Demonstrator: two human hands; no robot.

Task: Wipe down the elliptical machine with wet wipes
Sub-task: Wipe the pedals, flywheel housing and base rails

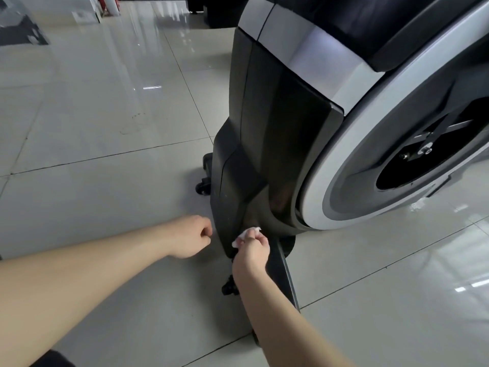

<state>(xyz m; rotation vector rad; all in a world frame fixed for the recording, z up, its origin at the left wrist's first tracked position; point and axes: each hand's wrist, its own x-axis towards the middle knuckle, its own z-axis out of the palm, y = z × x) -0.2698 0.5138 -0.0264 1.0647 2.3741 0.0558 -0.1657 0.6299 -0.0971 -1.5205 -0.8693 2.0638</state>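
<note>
Head view: right hand (251,249) grips a crumpled wet wipe (244,234) pressed low against the elliptical machine (264,128); left hand (190,235), an empty fist, hovers just beside that machine.

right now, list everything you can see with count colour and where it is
elliptical machine: one, dark grey housing with silver-white trim, right half of the view
flywheel disc: one, white rim, grey and black centre, on the machine's right side
small wheels: two visible, black, at the machine's base on the floor
wet wipe: one, white, bunched against the housing's lower edge
floor tiles: many, glossy pale grey, under everything
dark object: one, top left, too blurred to name
left hand: fingers curled, holds nothing, just left of the housing
right hand: grips the wet wipe
</note>
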